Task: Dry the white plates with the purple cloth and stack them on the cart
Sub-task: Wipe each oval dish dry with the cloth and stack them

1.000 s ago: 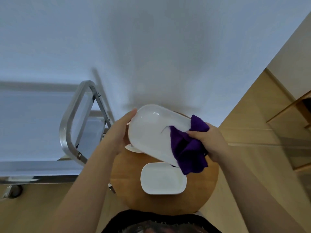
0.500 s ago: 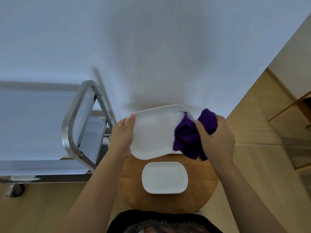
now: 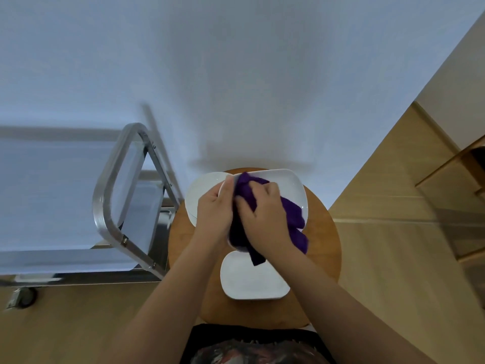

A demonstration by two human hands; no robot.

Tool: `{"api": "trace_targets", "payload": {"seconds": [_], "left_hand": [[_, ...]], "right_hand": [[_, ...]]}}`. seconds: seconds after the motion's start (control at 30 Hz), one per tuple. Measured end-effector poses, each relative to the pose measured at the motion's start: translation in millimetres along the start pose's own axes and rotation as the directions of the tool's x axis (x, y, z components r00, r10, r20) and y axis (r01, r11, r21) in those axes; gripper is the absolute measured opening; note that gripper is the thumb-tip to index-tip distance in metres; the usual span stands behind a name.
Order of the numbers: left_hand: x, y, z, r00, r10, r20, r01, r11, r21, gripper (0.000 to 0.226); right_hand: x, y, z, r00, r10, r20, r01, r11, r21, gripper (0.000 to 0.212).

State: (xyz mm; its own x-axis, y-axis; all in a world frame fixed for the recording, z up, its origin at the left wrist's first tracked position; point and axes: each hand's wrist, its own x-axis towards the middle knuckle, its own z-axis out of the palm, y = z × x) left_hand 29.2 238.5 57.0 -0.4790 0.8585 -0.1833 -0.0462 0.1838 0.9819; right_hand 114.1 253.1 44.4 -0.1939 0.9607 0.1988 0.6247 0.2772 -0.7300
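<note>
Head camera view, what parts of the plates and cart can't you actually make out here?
- Held plate: left part hidden by both hands and the purple cloth.
- Round plate behind: right side covered by the left hand.
- Cart: cut off at the left edge; any stacked plates unseen.

Just one head-worn wide-angle cam here, looking steeply down from right above the round wooden counter (image 3: 322, 248), pretty close in, with the shiny metal cart (image 3: 110, 206) left of it.
</note>
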Motion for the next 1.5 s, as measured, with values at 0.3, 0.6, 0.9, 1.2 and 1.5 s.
{"api": "trace_targets", "payload": {"seconds": [0.3, 0.6, 0.9, 1.2, 1.5], "left_hand": [[15.5, 13.8, -19.9, 0.998, -0.05, 0.033, 0.053, 0.992, -0.117, 0.035], [27.3, 19.4, -32.2, 0.994, 0.018, -0.107, -0.023, 0.999, -0.043, 0.036], [-20.1, -5.4, 27.6, 0.966, 0.255, 0.032, -0.253, 0.925, 0.282, 0.045], [-30.5, -3.6, 8.0, 0.935, 0.35, 0.056, -0.352, 0.903, 0.248, 0.042], [-15.2, -5.2, 7.3, 0.921, -0.284, 0.267, 0.368, 0.859, -0.357, 0.045]], "right_hand": [[-20.3, 7.8, -14.3, 0.873, -0.118, 0.474, 0.064, 0.99, 0.13, 0.029], [-13.7, 22.6, -56.5, 0.953, 0.301, 0.028, -0.301, 0.935, 0.186, 0.011], [-10.3, -7.9, -27.5, 0.784, 0.389, 0.484, -0.564, 0.122, 0.816, 0.043], [2.7, 17.3, -48.3, 0.784, 0.402, 0.473, -0.548, 0.09, 0.832, 0.057], [1.7, 20.0, -45.5, 0.827, 0.467, 0.313, -0.507, 0.381, 0.773, 0.035]]}}
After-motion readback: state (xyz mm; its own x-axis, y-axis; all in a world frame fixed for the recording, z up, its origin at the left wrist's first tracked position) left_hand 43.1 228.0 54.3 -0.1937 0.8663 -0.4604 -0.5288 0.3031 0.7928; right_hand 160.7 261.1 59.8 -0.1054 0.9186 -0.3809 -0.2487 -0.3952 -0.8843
